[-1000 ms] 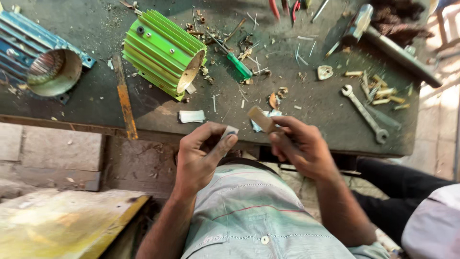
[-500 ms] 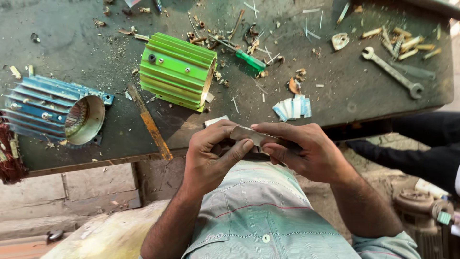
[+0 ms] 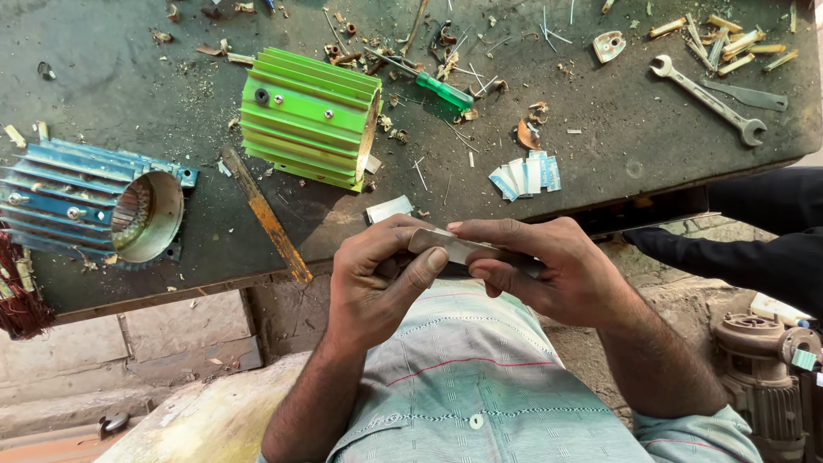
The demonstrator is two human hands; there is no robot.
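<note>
Nearest me, my left hand (image 3: 377, 274) and right hand (image 3: 549, 270) both pinch a thin pale strip (image 3: 459, 249) just off the counter (image 3: 600, 163) edge; I judge I'm shaping it. Next calls for steady pressure. Beyond lie the green motor housing (image 3: 309, 116) and spanner (image 3: 707, 99).

Left hand (image 3: 377, 274) and right hand (image 3: 549, 266) meet at chest – fingers curled, thumbs pinching – forearms bare
</note>
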